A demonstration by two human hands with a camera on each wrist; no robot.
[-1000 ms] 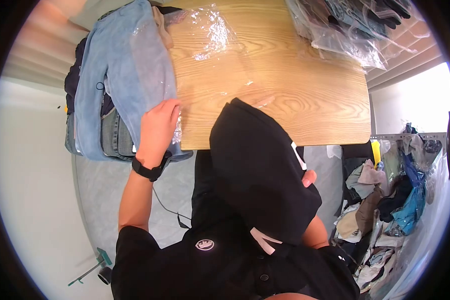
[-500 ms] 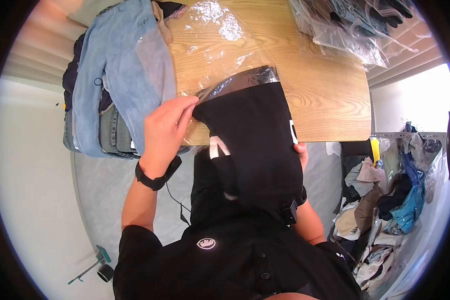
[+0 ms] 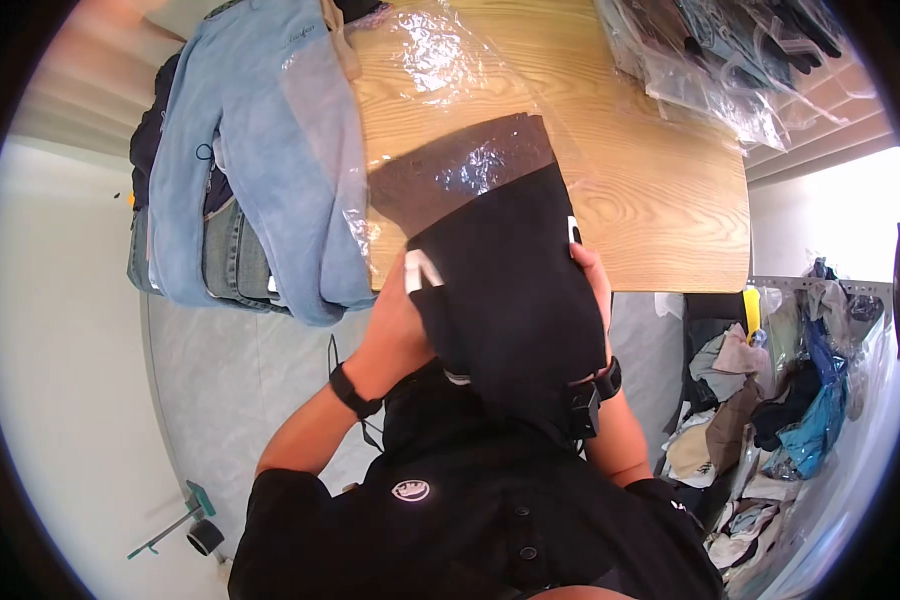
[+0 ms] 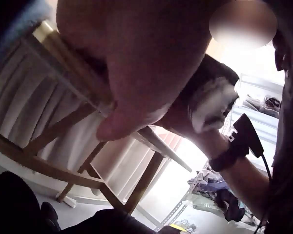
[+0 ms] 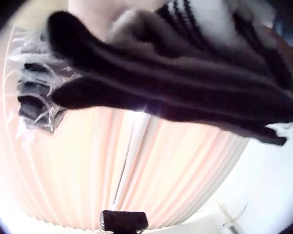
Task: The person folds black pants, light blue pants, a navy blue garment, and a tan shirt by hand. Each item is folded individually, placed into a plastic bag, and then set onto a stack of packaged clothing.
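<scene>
A folded black garment with white print on both sides is held in front of the body, over the table's near edge. Its far end lies inside a clear plastic bag, where the cloth looks brownish through the film. My left hand holds the garment's left edge, its fingers hidden behind the cloth. At the right edge, my right hand grips it with the thumb on top and the other fingers underneath. The right wrist view shows the dark garment edge-on, in thick folds.
Light blue trousers lie on a clothes pile at the table's left. Bagged garments sit at the far right of the wooden table. Right of the body, a rack stands beside many bagged clothes.
The garment has swung from tilted against the body to flat, its far end going into the bag. My left hand has moved from the bag's opening down to the garment's left edge.
</scene>
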